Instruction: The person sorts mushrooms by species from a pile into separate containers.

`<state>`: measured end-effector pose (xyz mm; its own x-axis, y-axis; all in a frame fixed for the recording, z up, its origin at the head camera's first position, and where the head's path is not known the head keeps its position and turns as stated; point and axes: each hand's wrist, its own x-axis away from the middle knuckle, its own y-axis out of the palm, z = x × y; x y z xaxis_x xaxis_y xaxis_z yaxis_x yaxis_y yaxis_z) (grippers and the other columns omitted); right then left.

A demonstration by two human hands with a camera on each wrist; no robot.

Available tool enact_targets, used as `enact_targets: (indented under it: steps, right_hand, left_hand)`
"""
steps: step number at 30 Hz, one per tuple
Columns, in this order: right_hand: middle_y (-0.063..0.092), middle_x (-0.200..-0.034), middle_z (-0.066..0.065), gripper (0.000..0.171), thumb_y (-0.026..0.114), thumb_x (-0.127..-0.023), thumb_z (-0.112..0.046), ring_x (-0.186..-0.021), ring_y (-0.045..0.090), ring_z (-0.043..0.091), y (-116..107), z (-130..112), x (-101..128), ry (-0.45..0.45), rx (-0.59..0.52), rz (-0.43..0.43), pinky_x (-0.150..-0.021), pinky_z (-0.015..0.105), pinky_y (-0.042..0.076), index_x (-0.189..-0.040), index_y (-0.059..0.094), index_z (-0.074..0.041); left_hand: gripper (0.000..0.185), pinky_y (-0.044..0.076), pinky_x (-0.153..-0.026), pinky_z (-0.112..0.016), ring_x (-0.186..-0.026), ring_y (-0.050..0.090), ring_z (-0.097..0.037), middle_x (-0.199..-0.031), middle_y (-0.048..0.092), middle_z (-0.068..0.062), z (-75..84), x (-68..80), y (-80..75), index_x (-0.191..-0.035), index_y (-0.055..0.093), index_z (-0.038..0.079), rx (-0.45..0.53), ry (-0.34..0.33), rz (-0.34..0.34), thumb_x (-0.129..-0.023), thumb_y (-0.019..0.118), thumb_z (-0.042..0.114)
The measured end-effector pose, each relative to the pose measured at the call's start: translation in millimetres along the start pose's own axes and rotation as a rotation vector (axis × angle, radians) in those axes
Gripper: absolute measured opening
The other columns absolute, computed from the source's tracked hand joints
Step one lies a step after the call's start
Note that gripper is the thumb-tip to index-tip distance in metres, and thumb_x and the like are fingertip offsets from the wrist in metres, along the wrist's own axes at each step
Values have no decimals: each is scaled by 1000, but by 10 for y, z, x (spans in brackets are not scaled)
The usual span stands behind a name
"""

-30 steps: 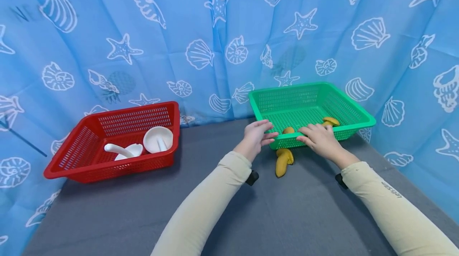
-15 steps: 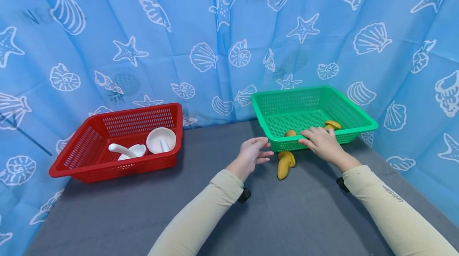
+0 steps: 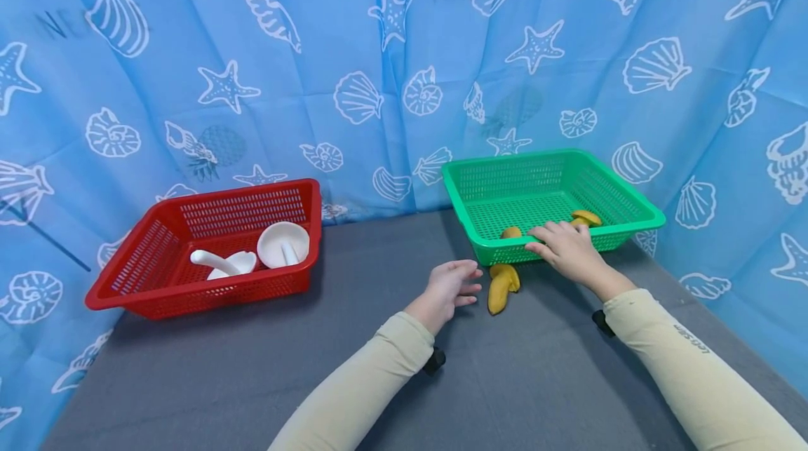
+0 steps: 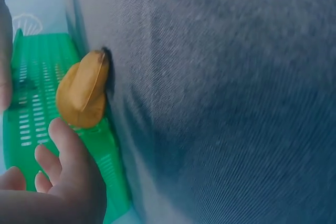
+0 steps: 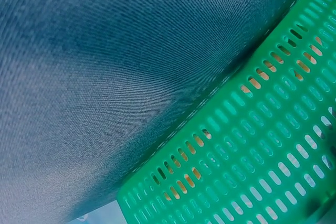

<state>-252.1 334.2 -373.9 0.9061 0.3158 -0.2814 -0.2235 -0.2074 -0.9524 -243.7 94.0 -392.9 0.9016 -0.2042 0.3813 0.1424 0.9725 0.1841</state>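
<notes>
My right hand (image 3: pixel 555 242) grips the front rim of a green basket (image 3: pixel 637 207), fingers curled over the edge. Its perforated wall (image 5: pixel 252 150) fills the right wrist view. Inside the basket lie two yellow banana-like pieces (image 3: pixel 511 232) (image 3: pixel 586 217). Another yellow piece (image 3: pixel 500 288) lies on the grey table, its far end tucked under the basket's front edge. My left hand (image 3: pixel 459 284) hovers open just left of that piece, holding nothing. The left wrist view has the yellow piece (image 4: pixel 83 94) against the basket (image 4: pixel 31 129), with my fingers (image 4: pixel 65 153) close by.
A red basket (image 3: pixel 145 300) stands at the left and holds a white bowl (image 3: pixel 280 244) and a white scoop (image 3: pixel 217 263). A blue curtain with shell prints (image 3: pixel 379 51) closes in the back and both sides. Grey cloth (image 3: pixel 252 381) covers the table.
My left hand has let go of the green basket's rim and drawn back and down to the table beside the yellow piece. The right hand stays on the rim.
</notes>
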Motion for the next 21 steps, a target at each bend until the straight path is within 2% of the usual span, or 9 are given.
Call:
enact_targets:
  steps: [7,12,17,21]
  right_hand:
    - [62,-112,18,34,57,-99,-28,-102,53,39,-12,3,-2,-2,-10,-6,-84,61,31,-121,62,-3]
    - [61,-113,19,38,54,-100,-32,-103,53,39,-37,-1,-3,0,-4,-9,-84,61,31,-123,62,-2]
    - [61,-114,19,38,54,-100,-32,-104,53,40,-33,-6,-2,2,-4,-9,-85,62,31,-123,61,-2]
    - [61,-113,19,37,55,-99,-30,-103,53,40,-33,-13,-2,6,-2,-11,-85,62,31,-123,61,-2]
  left_hand:
    - [25,57,-73,-33,-93,68,-24,-100,71,-4,-68,-28,32,-118,68,8,-16,-39,28,-95,64,18]
    - [33,57,-76,-35,-93,68,-25,-109,69,-7,-102,-58,63,-125,64,6,-29,-46,28,-93,67,14]
    - [35,57,-75,-36,-97,67,-27,-114,67,-10,-142,-80,102,-126,64,7,-69,-68,30,-91,68,11]
    - [36,56,-72,-35,-98,67,-27,-111,69,-8,-159,-98,135,-126,64,9,-111,-83,36,-91,69,10]
